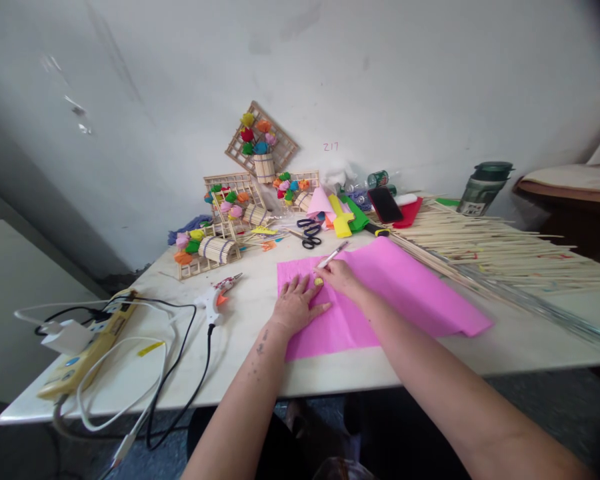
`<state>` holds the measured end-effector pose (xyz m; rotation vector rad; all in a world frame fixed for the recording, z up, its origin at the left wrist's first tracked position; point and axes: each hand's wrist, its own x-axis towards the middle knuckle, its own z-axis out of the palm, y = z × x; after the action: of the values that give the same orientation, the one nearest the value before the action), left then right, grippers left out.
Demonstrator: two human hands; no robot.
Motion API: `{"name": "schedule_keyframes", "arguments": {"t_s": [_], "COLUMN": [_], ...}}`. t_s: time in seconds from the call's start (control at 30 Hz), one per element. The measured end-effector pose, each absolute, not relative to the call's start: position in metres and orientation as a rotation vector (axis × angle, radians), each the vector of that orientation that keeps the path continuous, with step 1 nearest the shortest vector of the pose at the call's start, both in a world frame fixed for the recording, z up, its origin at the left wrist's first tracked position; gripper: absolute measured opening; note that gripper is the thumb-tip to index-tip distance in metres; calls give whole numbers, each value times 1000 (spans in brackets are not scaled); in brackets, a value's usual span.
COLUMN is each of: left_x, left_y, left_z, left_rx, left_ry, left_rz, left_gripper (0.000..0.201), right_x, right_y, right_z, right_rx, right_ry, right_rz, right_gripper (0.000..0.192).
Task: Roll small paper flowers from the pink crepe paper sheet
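Lying on table (240, 313): pink paper sheet (405, 293); left hand (294, 303) upon it, spread flat; right hand (341, 277), closed round white pen (336, 253); small yellow piece (319, 281), on sheet between hands; beyond, dark-handled scissors (311, 243); farthest, flowered lattice panel (284, 144), against wall (405, 80)

Right hand (341, 277) — pen (334, 254) over pink paper (405, 283)

A: ok so what's lying on that white bench (250, 303)?
B: big pink sheet (405, 287) up front, glue gun (211, 303) and yellow power strip (87, 352) over left, scissors (305, 237) further back
A: right side?
B: tons of thin sticks (480, 247) lol
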<state>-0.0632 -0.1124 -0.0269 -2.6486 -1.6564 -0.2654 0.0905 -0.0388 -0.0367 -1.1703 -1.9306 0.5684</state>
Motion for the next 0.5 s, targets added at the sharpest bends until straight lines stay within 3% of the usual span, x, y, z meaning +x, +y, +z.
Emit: {"name": "schedule_keyframes", "arguments": {"t_s": [0.5], "left_x": [-63], "left_y": [-112], "left_z": [-28], "left_rx": [-2650], "left_ry": [-1640], "left_rz": [-276], "left_gripper": [67], "right_x": [87], "right_y": [-49], "right_z": [-26], "right_rx": [-1380], "right_ry": [-2050], "right_rz": [444], "right_gripper": [26]}}
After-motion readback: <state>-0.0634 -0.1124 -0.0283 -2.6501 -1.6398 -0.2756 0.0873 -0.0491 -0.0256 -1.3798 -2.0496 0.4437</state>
